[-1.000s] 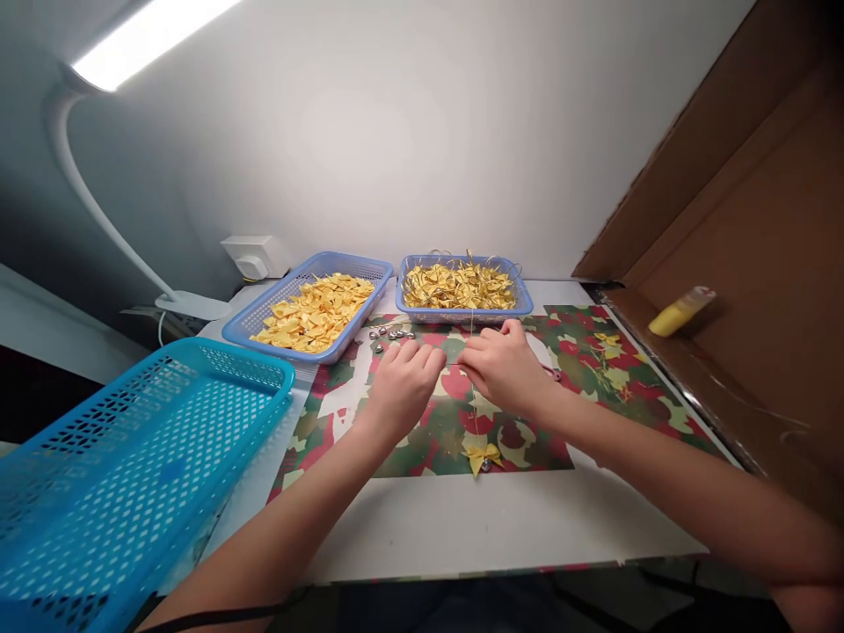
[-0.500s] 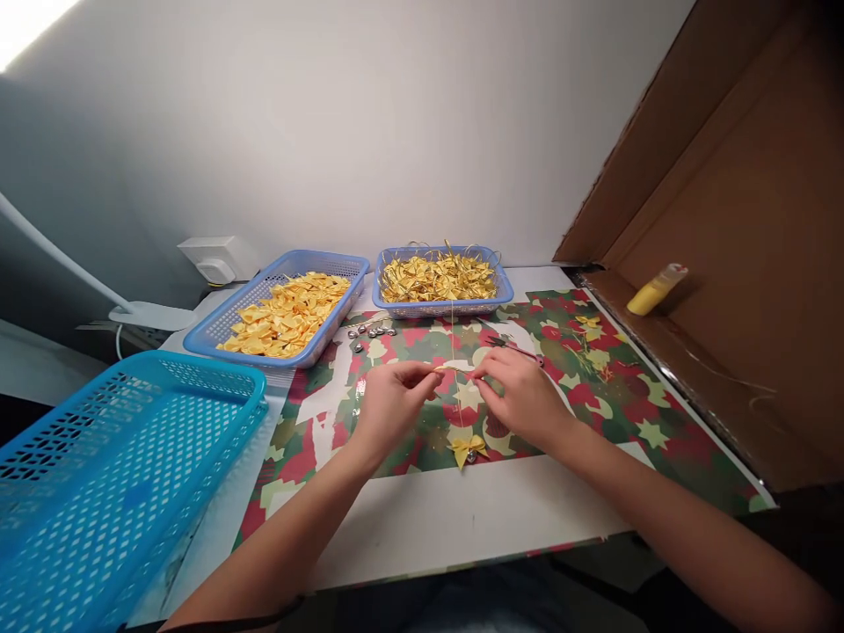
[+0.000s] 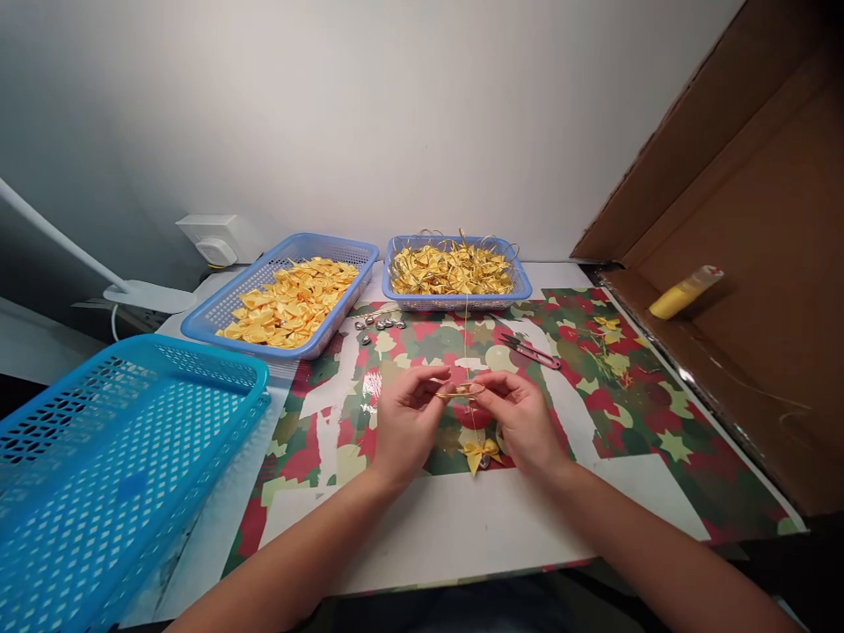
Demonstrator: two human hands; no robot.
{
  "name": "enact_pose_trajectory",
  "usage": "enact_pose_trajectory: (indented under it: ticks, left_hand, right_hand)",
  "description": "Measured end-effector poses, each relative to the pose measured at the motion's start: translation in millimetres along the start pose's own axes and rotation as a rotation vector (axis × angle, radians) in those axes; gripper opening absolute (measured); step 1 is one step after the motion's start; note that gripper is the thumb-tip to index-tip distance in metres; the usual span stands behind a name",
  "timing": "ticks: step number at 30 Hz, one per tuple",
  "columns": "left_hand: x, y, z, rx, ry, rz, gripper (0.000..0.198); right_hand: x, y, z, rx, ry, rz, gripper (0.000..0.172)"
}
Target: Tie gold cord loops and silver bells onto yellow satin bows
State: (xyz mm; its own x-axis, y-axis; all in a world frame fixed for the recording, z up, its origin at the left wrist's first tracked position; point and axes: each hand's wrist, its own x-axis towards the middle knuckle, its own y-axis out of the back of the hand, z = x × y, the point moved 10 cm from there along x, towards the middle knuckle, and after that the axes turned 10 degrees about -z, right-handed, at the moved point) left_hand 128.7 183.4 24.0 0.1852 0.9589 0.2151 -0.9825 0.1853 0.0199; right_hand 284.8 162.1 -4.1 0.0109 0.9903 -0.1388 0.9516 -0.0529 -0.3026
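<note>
Over the middle of the patterned sheet, my left hand (image 3: 410, 422) and my right hand (image 3: 520, 418) face each other with a small gap between them. Thumb and fingers of both pinch a thin gold cord (image 3: 462, 393), which is bent into a narrow loop between the fingertips. A fine thread runs vertically past it, from near the far basket down to a yellow ribbon bow (image 3: 472, 454). That bow lies on the sheet below my hands, a small silver bell (image 3: 485, 461) at its right side. Pink-handled thread snips (image 3: 533, 353) lie beyond my right hand.
A blue basket (image 3: 369, 303) of yellow bows stands at back left; another basket (image 3: 454, 303) holds bows with gold cords. A turquoise basket (image 3: 254, 387) is at left. Several silver bells (image 3: 382, 323) lie behind my hands. A cardboard wall (image 3: 745, 220) and yellow-filled tube (image 3: 686, 293) border the right.
My hands have moved closer together and lower in the view. The gold cord, earlier stretched fairly straight between them, now forms a loop. The whole view has shifted slightly.
</note>
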Motion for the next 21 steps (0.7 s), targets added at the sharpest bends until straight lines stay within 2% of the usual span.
enact_pose_trajectory:
  ticks: [4,7,12,16,21]
  left_hand:
    - [-7,-2.2,32,0.216,-0.275,0.020,0.012]
    - [-10,-4.8,43,0.287,-0.371,0.033,0.014]
    - [-13,-8.6,52,0.342,-0.414,0.031,0.015]
    - [-14,-12.1,53,0.385,-0.411,0.012,0.015]
    - [-11,-15.3,45,0.399,-0.347,-0.033,0.006]
  right_hand:
    - [-5,-4,16,0.125,-0.104,-0.041,0.025]
    - [-9,-4,23,0.158,-0.157,-0.029,0.025]
    - [-12,0,24,0.165,-0.157,0.045,0.026]
    - [-12,4,21,0.117,-0.110,0.052,0.028]
    - [-12,7,5,-0.041,0.023,0.045,0.023]
